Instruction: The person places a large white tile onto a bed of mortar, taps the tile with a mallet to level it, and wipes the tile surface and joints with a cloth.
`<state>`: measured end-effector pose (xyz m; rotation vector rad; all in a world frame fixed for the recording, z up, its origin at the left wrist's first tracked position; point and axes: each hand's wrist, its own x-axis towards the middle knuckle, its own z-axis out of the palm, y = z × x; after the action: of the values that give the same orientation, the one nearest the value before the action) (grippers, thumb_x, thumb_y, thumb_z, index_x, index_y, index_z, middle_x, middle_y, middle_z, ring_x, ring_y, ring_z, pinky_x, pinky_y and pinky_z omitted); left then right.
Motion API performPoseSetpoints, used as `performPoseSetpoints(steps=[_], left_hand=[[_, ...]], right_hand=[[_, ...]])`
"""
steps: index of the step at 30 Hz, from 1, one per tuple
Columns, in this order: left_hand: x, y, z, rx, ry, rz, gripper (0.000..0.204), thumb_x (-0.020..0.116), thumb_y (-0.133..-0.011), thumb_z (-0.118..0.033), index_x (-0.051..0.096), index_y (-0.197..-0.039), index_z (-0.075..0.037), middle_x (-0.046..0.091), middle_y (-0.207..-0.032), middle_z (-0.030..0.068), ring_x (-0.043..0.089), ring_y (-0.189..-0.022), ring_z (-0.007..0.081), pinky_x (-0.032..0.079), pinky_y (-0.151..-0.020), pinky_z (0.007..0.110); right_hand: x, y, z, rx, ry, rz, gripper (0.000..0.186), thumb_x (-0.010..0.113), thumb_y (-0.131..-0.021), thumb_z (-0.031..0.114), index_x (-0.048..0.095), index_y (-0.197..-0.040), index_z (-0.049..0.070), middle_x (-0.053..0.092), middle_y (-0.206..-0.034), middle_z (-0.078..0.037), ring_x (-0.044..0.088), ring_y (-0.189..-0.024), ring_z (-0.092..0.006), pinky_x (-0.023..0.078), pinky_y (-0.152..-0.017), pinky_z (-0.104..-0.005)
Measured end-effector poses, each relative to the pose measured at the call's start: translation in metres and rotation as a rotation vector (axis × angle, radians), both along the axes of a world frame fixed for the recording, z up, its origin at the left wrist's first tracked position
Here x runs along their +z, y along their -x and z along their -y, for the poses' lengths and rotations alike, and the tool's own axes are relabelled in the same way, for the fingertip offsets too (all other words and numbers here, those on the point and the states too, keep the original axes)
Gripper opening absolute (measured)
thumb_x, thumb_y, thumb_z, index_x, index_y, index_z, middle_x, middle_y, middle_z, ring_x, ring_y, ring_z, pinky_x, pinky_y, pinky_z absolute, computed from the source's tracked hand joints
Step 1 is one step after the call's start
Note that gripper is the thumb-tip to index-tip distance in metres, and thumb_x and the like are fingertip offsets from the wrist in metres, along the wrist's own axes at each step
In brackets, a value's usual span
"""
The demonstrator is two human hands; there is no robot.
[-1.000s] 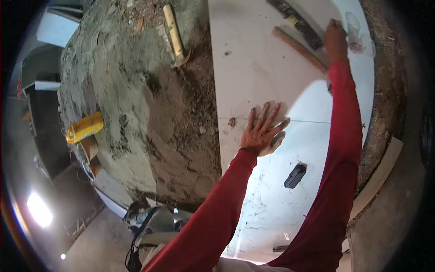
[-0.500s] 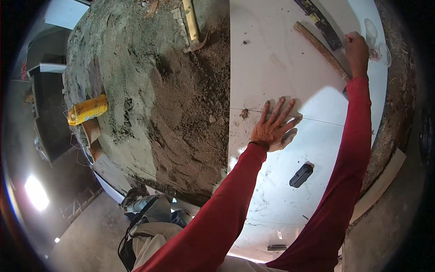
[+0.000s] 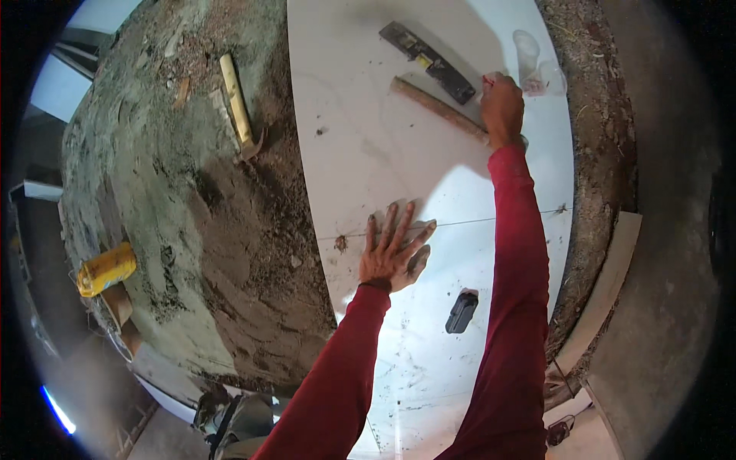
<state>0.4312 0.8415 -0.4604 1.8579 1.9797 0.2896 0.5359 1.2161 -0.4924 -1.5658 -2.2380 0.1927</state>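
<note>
My left hand (image 3: 392,257) lies flat with its fingers spread on the white tile surface (image 3: 368,161), its fingertips reaching over a thin joint line. Farther forward, my right hand (image 3: 502,111) is closed, with a bit of red showing at its fingertips; what it holds is too small to make out. A wooden handle (image 3: 437,107) runs under the right wrist, where its other end is mostly hidden. Just left of that hand lies a black spirit level (image 3: 429,61) with a yellow vial. Crumpled clear plastic (image 3: 540,73) sits to its right.
A small black case-like object (image 3: 461,311) rests on the tiles between my forearms. Rough mortar (image 3: 238,253) spreads to the left, bearing a hammer with a yellow handle (image 3: 238,100) and a yellow packet (image 3: 107,270). A pale board (image 3: 602,287) edges the right side.
The whole view has shifted, so the tiles, tools and hands appear farther left and lower. Both hands keep about the same places on the tiles.
</note>
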Motion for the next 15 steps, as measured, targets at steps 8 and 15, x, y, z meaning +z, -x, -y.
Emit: performPoseSetpoints(steps=[8, 15], left_hand=[[-0.003, 0.000, 0.002, 0.000, 0.018, -0.002, 0.070, 0.061, -0.102, -0.051, 0.033, -0.166, -0.049, 0.019, -0.179, 0.0106, 0.020, -0.164, 0.0400, 0.020, -0.125, 0.074], [-0.004, 0.000, 0.003, -0.001, -0.025, -0.003, 0.069, 0.060, -0.103, -0.050, 0.033, -0.166, -0.048, 0.020, -0.179, 0.0113, 0.021, -0.163, 0.0412, 0.021, -0.125, 0.074]], right_hand=[[0.051, -0.016, -0.022, -0.098, 0.104, -0.145, 0.016, 0.072, -0.098, 0.021, 0.082, -0.107, 0.012, 0.079, -0.094, -0.017, 0.077, -0.083, -0.0377, 0.060, -0.073, -0.0450], [0.122, -0.086, -0.050, -0.195, -0.162, 0.278, 0.026, 0.069, -0.101, 0.031, 0.080, -0.118, 0.015, 0.079, -0.098, -0.016, 0.075, -0.083, -0.0411, 0.060, -0.076, -0.0482]])
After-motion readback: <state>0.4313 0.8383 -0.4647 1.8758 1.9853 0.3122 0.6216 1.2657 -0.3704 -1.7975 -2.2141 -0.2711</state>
